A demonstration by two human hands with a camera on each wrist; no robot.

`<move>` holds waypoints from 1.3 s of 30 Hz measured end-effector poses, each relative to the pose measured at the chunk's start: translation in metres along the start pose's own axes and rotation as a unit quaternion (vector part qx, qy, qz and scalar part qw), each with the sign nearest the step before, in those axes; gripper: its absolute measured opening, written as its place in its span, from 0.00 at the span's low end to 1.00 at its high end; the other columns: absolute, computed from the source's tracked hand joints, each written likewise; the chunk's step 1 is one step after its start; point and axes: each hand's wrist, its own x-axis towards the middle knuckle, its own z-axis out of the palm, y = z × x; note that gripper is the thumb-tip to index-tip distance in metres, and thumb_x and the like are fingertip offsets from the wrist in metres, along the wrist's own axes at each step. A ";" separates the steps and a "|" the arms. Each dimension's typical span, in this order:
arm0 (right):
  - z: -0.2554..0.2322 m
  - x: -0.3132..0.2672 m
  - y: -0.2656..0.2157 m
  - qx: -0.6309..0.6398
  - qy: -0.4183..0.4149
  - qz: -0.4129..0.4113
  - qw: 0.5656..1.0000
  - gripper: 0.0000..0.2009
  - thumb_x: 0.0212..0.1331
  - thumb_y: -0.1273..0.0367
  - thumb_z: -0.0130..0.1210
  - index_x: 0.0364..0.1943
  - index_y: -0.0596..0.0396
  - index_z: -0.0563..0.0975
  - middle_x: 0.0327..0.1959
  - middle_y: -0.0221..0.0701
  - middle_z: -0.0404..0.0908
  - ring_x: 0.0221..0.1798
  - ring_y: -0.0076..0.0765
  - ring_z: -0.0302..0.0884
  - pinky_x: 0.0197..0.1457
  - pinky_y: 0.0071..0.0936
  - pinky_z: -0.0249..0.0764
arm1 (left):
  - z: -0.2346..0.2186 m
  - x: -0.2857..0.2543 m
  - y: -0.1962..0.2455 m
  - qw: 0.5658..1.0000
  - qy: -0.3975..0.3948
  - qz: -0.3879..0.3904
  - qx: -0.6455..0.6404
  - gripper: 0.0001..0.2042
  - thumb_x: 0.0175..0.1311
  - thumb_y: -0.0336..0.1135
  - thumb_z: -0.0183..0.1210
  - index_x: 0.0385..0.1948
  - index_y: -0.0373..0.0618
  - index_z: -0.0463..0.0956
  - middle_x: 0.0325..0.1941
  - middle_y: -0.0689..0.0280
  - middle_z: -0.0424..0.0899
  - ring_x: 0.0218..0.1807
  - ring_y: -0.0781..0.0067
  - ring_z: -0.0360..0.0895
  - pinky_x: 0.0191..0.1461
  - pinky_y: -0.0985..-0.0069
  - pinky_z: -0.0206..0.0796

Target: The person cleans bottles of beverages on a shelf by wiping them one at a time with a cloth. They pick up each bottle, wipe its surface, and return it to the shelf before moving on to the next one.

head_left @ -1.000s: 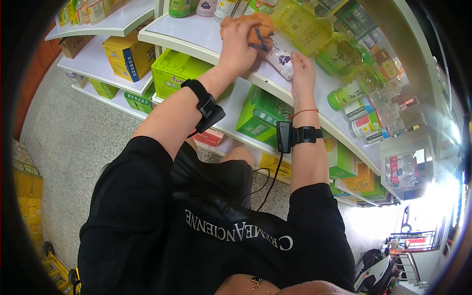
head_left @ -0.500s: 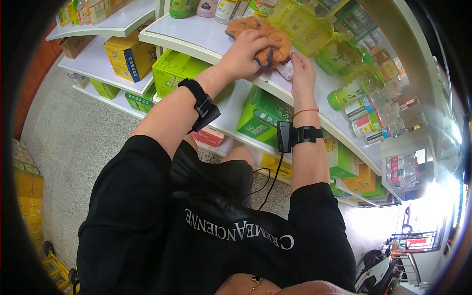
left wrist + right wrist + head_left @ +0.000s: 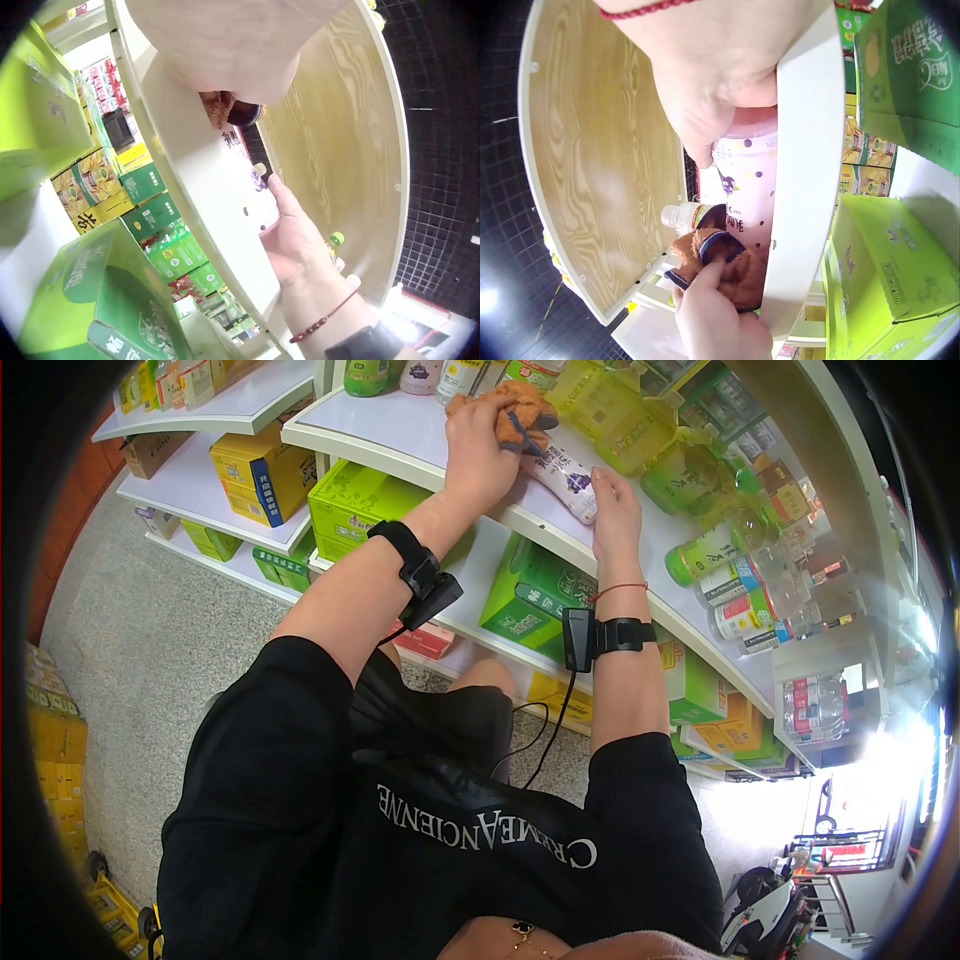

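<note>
My left hand [image 3: 480, 460] grips a bunched orange-brown cloth [image 3: 522, 412] with dark blue edging, against the upper end of a white-and-purple bottle [image 3: 566, 482] lying on the white shelf. The bottle's other end is held by my right hand [image 3: 616, 525]. In the right wrist view, the right hand [image 3: 712, 71] wraps the pink end of the bottle [image 3: 751, 180], while the left hand [image 3: 716, 315] presses the cloth [image 3: 744, 279] around the far end, hiding it. The left wrist view shows the right hand [image 3: 292, 244], thumb raised beside the bottle, and a bit of cloth [image 3: 216, 111].
Upright bottles [image 3: 462, 378] line the shelf's back, with large yellow-green jugs [image 3: 612, 415] and more bottles [image 3: 745, 610] to the right. Below the shelf sit green boxes [image 3: 535, 605] and a red box [image 3: 424, 640]. The white shelf edge [image 3: 545, 527] runs beneath both hands.
The cloth and left hand slid right along the bottle, covering most of it, then came back up and left, exposing the label again. My right hand has barely moved.
</note>
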 end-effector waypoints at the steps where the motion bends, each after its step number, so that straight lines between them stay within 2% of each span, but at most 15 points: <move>1: 0.000 0.000 0.000 0.000 0.000 0.000 1.000 0.14 0.61 0.61 0.63 0.44 0.56 0.80 0.29 0.26 0.75 0.25 0.18 0.70 0.22 0.19 0.66 | 0.000 0.000 0.001 1.000 -0.003 -0.014 0.013 0.28 0.51 0.26 0.63 0.58 0.54 0.70 0.56 0.53 0.73 0.59 0.45 0.65 0.66 0.58 0.57; 5: 0.000 -0.001 -0.001 -0.005 0.002 0.000 1.000 0.14 0.62 0.61 0.62 0.44 0.56 0.80 0.29 0.26 0.75 0.25 0.19 0.70 0.22 0.19 0.66 | -0.002 0.000 -0.002 1.000 -0.012 0.011 0.007 0.26 0.51 0.27 0.63 0.57 0.54 0.72 0.56 0.54 0.74 0.60 0.46 0.65 0.66 0.59 0.57; 10: 0.000 0.000 0.000 -0.005 0.000 0.001 1.000 0.14 0.62 0.61 0.62 0.45 0.56 0.80 0.29 0.26 0.75 0.26 0.19 0.71 0.22 0.19 0.67 | -0.013 0.000 0.002 0.970 -0.168 0.173 -0.034 0.22 0.51 0.30 0.65 0.52 0.53 0.78 0.58 0.56 0.74 0.62 0.49 0.66 0.67 0.60 0.58; 15: 0.002 -0.002 -0.001 0.019 -0.001 0.006 1.000 0.14 0.61 0.61 0.62 0.45 0.55 0.80 0.28 0.26 0.75 0.26 0.20 0.70 0.23 0.20 0.67 | -0.018 0.000 0.008 0.952 -0.222 0.204 -0.055 0.24 0.46 0.26 0.64 0.51 0.55 0.78 0.55 0.60 0.75 0.62 0.49 0.65 0.67 0.60 0.57; 18: 0.002 -0.002 -0.002 -0.017 0.001 0.011 1.000 0.14 0.61 0.61 0.63 0.44 0.54 0.81 0.28 0.25 0.74 0.26 0.20 0.69 0.23 0.21 0.67 | -0.020 0.004 0.007 0.953 -0.224 0.197 -0.059 0.23 0.50 0.27 0.64 0.51 0.55 0.77 0.54 0.58 0.76 0.62 0.49 0.65 0.67 0.60 0.57; 19: 0.003 -0.005 -0.008 -0.029 0.014 0.036 0.999 0.12 0.64 0.66 0.59 0.45 0.61 0.79 0.40 0.32 0.81 0.39 0.24 0.77 0.40 0.22 0.73 | -0.021 0.006 0.005 0.950 -0.229 0.203 -0.058 0.23 0.50 0.27 0.64 0.51 0.55 0.77 0.54 0.58 0.76 0.62 0.49 0.65 0.67 0.60 0.57; 20: 0.003 -0.004 -0.006 -0.023 0.019 0.034 0.999 0.12 0.64 0.66 0.59 0.45 0.61 0.79 0.40 0.32 0.81 0.39 0.24 0.77 0.40 0.22 0.73 | -0.024 0.010 0.001 0.957 -0.209 0.195 -0.047 0.21 0.51 0.29 0.64 0.51 0.53 0.77 0.52 0.57 0.76 0.60 0.48 0.67 0.66 0.60 0.58; 22: 0.001 -0.001 0.000 -0.064 0.018 0.005 0.998 0.14 0.58 0.61 0.65 0.44 0.53 0.81 0.25 0.22 0.69 0.26 0.19 0.66 0.26 0.21 0.66 | -0.034 0.022 -0.010 0.962 -0.192 0.191 -0.035 0.20 0.53 0.30 0.64 0.51 0.52 0.77 0.51 0.55 0.77 0.59 0.48 0.68 0.65 0.59 0.59; 30: 0.001 -0.013 -0.018 -0.187 0.034 0.060 0.980 0.13 0.61 0.57 0.59 0.43 0.47 0.82 0.31 0.26 0.75 0.32 0.26 0.74 0.38 0.26 0.71 | -0.104 0.071 -0.075 0.976 -0.114 0.140 0.123 0.22 0.49 0.24 0.63 0.50 0.47 0.76 0.47 0.54 0.77 0.53 0.45 0.71 0.60 0.59 0.63; 32: 0.005 -0.019 -0.023 -0.256 0.038 -0.092 0.962 0.11 0.63 0.62 0.59 0.44 0.52 0.82 0.41 0.32 0.80 0.42 0.32 0.75 0.47 0.28 0.72 | -0.117 0.071 -0.071 0.979 -0.120 0.093 0.133 0.23 0.48 0.24 0.62 0.50 0.47 0.76 0.47 0.55 0.77 0.54 0.45 0.71 0.60 0.58 0.63; 33: 0.006 -0.018 -0.021 -0.251 0.045 -0.094 0.962 0.11 0.63 0.62 0.59 0.44 0.52 0.82 0.41 0.32 0.80 0.42 0.32 0.75 0.47 0.28 0.72 | -0.118 0.070 -0.068 0.979 -0.120 0.084 0.143 0.23 0.47 0.24 0.62 0.51 0.47 0.75 0.47 0.54 0.77 0.54 0.44 0.70 0.61 0.57 0.62; 35: 0.007 -0.016 -0.013 -0.388 0.043 -0.281 0.877 0.12 0.60 0.60 0.57 0.44 0.47 0.82 0.46 0.34 0.80 0.49 0.38 0.77 0.51 0.33 0.72 | -0.110 0.066 -0.085 0.977 -0.113 0.102 0.149 0.24 0.47 0.25 0.62 0.51 0.48 0.75 0.48 0.54 0.76 0.54 0.43 0.70 0.61 0.56 0.62; 36: 0.009 -0.019 -0.019 -0.387 0.048 -0.281 0.877 0.12 0.60 0.60 0.57 0.44 0.47 0.82 0.46 0.34 0.80 0.49 0.38 0.77 0.51 0.33 0.72 | -0.107 0.065 -0.089 0.976 -0.103 0.111 0.155 0.24 0.47 0.26 0.62 0.51 0.49 0.75 0.48 0.53 0.76 0.55 0.43 0.70 0.62 0.56 0.62; 38: 0.015 -0.025 -0.038 -0.496 0.002 -0.337 0.800 0.14 0.57 0.61 0.58 0.44 0.49 0.81 0.46 0.36 0.80 0.51 0.41 0.76 0.56 0.39 0.70 | -0.103 0.055 -0.078 0.956 -0.086 0.176 0.219 0.23 0.49 0.30 0.63 0.51 0.52 0.76 0.48 0.53 0.76 0.55 0.45 0.70 0.63 0.56 0.62; 39: 0.017 -0.024 -0.044 -0.497 0.003 -0.336 0.800 0.14 0.57 0.61 0.58 0.44 0.49 0.81 0.46 0.36 0.80 0.51 0.41 0.76 0.56 0.39 0.70 | -0.102 0.052 -0.073 0.955 -0.090 0.166 0.230 0.23 0.49 0.31 0.63 0.51 0.52 0.76 0.49 0.53 0.76 0.55 0.45 0.70 0.63 0.56 0.62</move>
